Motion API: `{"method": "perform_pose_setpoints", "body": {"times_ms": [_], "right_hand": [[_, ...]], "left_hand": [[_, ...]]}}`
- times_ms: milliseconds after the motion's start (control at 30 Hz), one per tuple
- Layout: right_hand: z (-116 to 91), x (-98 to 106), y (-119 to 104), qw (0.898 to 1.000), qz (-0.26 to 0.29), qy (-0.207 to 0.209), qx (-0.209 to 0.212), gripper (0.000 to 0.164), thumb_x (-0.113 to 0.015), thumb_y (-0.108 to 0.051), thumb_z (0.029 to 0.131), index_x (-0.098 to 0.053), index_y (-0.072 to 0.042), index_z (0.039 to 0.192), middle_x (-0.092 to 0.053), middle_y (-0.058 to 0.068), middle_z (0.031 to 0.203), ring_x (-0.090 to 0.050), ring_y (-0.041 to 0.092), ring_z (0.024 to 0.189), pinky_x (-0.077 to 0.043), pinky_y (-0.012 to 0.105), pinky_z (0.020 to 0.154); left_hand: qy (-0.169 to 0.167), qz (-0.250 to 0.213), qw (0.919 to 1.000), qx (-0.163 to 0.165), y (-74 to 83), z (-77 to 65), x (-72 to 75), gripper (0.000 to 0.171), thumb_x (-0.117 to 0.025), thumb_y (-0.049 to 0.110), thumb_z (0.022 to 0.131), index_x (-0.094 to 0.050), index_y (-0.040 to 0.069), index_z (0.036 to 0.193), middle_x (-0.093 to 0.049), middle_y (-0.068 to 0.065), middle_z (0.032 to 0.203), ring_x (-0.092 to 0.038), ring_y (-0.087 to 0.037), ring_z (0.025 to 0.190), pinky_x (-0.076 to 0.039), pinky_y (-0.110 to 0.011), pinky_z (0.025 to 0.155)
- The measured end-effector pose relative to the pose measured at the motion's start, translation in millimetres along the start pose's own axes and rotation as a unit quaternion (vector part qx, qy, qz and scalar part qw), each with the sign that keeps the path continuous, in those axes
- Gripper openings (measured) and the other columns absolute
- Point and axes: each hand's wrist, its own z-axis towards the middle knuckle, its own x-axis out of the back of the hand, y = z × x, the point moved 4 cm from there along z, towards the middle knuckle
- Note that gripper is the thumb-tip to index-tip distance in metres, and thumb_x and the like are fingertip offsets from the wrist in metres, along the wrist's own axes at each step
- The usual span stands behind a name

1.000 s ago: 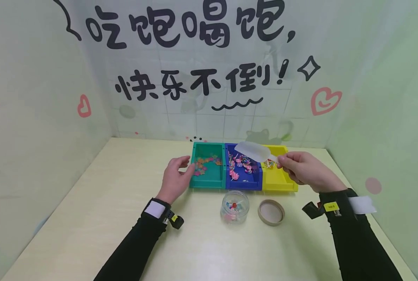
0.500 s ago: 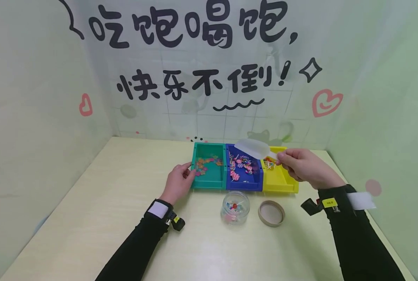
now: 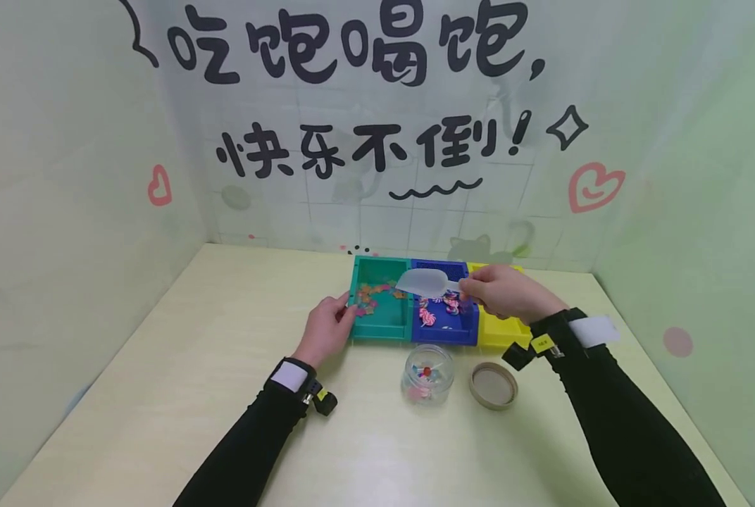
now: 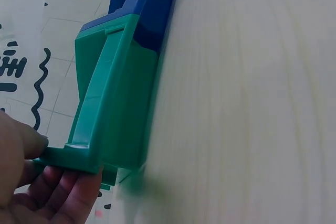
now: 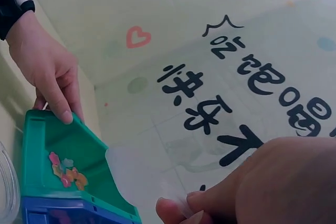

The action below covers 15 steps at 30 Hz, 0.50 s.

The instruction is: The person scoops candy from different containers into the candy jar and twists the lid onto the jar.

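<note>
My left hand [image 3: 327, 329] grips the left side wall of the green bin [image 3: 384, 331], thumb over the rim and fingers outside in the left wrist view. Several colourful, translucent, star- or flower-like pieces [image 5: 65, 174] lie in this bin. My right hand [image 3: 510, 294] pinches the handle of a translucent white scoop [image 3: 423, 283]. The scoop is held above the border between the green bin and the blue bin [image 3: 444, 334]. No load is visible on it. Lollipop-like pieces [image 3: 427, 317] lie in the blue bin, partly hidden by the scoop and right hand.
A yellow bin [image 3: 498, 334] adjoins the blue one, partly behind my right hand. In front stands an uncovered clear jar [image 3: 428, 384] with some small colourful pieces inside. Right of it lies a round lid [image 3: 494, 386]. Printed walls enclose the table [image 3: 225, 303].
My left hand has reached the green bin's side and taken hold of it. My right hand has carried the scoop leftward, from over the blue and yellow bins toward the green one.
</note>
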Motion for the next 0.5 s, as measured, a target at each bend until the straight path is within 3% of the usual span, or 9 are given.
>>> {"method": "perform_pose_setpoints", "body": {"times_ms": [200, 333, 500], "right_hand": [[24.8, -24.9, -17.2, 0.999, -0.049, -0.017, -0.002, 0.035, -0.056, -0.031, 0.115, -0.077, -0.005, 0.103, -0.044, -0.002, 0.064, -0.041, 0.015, 0.054, -0.034, 0.028, 0.056], [37.9, -43.1, -28.3, 0.997, -0.072, -0.019, -0.009, 0.038, -0.059, -0.028, 0.113, -0.076, -0.008, 0.086, -0.046, -0.003, 0.061, -0.045, 0.016, 0.054, -0.037, 0.027, 0.056], [51.5, -61.3, -37.4, 0.998, -0.056, -0.009, -0.024, 0.035, -0.062, -0.017, 0.104, -0.071, -0.008, 0.071, -0.054, -0.001, 0.061, -0.052, 0.016, 0.053, -0.048, 0.025, 0.056]], "left_hand": [[0.002, -0.007, 1.0000, 0.005, 0.7, -1.6, 1.6, 0.048, -0.061, 0.017, 0.112, -0.056, -0.002, 0.156, -0.059, -0.013, 0.094, -0.052, -0.022, 0.086, -0.041, -0.027, 0.071], [0.002, -0.009, 1.0000, -0.002, 1.4, -2.0, 2.2, 0.047, -0.061, 0.016, 0.112, -0.056, -0.003, 0.155, -0.058, -0.013, 0.092, -0.052, -0.021, 0.085, -0.040, -0.027, 0.070], [-0.008, -0.007, 0.9999, 0.004, 2.0, -1.9, 2.2, 0.048, -0.059, 0.017, 0.113, -0.055, 0.000, 0.157, -0.056, -0.011, 0.092, -0.050, -0.020, 0.085, -0.039, -0.026, 0.070]]}}
